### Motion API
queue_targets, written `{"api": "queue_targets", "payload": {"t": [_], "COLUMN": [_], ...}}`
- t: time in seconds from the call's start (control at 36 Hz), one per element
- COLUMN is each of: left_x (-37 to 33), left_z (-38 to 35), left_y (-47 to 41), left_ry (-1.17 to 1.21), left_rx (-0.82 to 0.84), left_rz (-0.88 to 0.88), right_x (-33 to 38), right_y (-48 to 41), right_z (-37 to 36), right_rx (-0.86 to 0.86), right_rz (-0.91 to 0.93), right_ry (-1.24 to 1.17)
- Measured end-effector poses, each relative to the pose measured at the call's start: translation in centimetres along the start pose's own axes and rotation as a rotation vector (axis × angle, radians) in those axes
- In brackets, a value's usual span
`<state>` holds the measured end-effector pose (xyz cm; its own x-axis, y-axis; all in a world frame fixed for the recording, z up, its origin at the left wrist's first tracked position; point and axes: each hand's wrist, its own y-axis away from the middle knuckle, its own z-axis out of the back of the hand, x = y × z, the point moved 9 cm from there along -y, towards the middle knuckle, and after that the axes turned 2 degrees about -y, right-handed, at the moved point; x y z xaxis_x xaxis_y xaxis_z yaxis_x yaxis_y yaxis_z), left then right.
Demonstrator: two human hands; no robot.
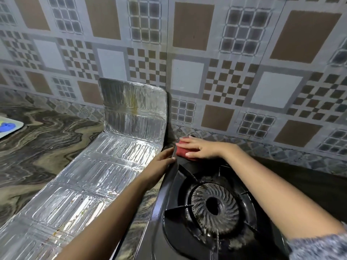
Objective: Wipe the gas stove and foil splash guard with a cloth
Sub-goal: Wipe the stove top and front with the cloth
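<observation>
The black gas stove (169, 231) fills the lower right, its round burner (214, 204) under a black pan support. A folded red cloth (183, 151) lies on the stove's far left corner. My right hand (199, 148) presses flat on the cloth with straight fingers. My left hand (162, 163) grips the stove's left edge near that corner. The silver foil splash guard (90, 175) lies flat on the counter left of the stove, its far panel (135, 107) standing up against the wall.
The marbled stone counter (41, 147) stretches to the left. A pale tray (11, 126) with something blue sits at the left edge. Patterned wall tiles (234, 72) close the corner behind the stove.
</observation>
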<state>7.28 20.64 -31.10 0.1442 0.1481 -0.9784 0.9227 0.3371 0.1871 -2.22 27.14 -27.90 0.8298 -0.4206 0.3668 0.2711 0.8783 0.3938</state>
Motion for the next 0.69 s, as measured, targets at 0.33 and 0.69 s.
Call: {"api": "queue_targets", "payload": {"t": [0.33, 0.69], "left_x": [-0.2, -1.2], "left_z": [0.3, 0.4], "left_y": [-1.6, -4.2], "left_ry": [-0.006, -0.243], "left_rx": [-0.081, 0.024], "left_rz": [0.004, -0.078], "right_x": [-4.9, -6.0], "right_y": [0.2, 2.3], "right_z": [-0.1, 0.3], "right_rx": [-0.181, -0.285], "right_rz": [-0.265, -0.353], "right_ry": [-0.090, -0.293]}}
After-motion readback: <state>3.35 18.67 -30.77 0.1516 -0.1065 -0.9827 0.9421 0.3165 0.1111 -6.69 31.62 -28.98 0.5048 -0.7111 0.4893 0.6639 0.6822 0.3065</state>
